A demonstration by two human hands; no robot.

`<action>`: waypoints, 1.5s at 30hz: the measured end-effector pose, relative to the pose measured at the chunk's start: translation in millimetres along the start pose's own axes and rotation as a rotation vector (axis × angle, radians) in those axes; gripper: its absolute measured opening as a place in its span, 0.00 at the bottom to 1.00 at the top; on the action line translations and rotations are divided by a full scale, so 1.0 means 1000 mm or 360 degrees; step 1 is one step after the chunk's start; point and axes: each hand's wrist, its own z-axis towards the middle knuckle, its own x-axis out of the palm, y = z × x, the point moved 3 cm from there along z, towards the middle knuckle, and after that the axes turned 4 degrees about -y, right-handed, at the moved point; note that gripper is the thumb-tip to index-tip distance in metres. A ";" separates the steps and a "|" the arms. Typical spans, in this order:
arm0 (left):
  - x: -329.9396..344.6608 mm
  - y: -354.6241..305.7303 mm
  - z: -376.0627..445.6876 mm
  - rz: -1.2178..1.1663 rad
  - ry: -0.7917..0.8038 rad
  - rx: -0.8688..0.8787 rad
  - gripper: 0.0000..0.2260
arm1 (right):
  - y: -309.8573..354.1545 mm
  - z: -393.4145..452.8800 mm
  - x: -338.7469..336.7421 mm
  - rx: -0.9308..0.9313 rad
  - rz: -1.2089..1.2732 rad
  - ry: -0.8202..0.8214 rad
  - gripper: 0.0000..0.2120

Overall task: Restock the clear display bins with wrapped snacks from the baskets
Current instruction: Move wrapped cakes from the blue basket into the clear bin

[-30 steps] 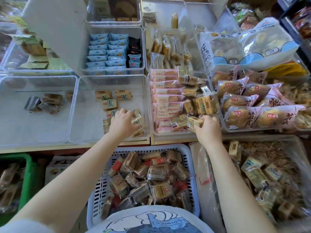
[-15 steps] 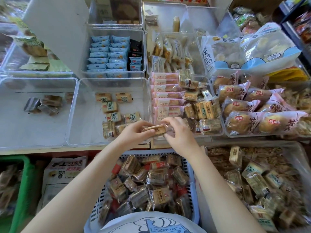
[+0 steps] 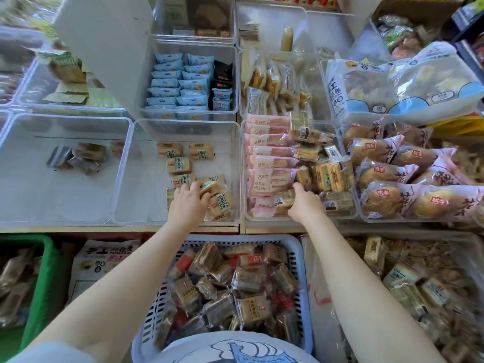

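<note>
The left hand (image 3: 189, 203) lies low in the middle bin (image 3: 233, 163), fingers curled on a tan snack (image 3: 209, 185) at the near right corner, where a small heap (image 3: 218, 203) of the same packs is gathering; it seems to be setting this one down beside its fellows, so that like stays with like and the labels face up; the right hand (image 3: 303, 203) reaches over the front wall of the right bin (image 3: 245, 179), fingers bent down among mixed packs (image 3: 327, 176), but they are hidden behind the knuckles, so whether it holds one I cannot tell; probably it is picking out tan packs that strayed in beside the pink rows (image 3: 269, 163); the blue basket (image 3: 301, 260) stands just below both arms, full of darker wrapped snacks, close to hand for the next load; the left bin (image 3: 123, 163) holds only a few dark packs, so much restocking remains.
</note>
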 end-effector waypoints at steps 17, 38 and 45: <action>-0.032 -0.057 -0.054 0.0166 0.0050 0.0997 0.27 | 0.070 -0.068 -0.037 -0.0566 0.0983 0.0304 0.25; -0.029 -0.051 -0.021 0.0080 -0.0201 0.0564 0.15 | 0.025 -0.044 -0.022 -0.0129 0.0461 -0.0838 0.25; -0.015 -0.132 -0.026 0.0141 -0.0087 0.0864 0.16 | -0.055 -0.008 -0.053 0.0494 0.0509 -0.0970 0.28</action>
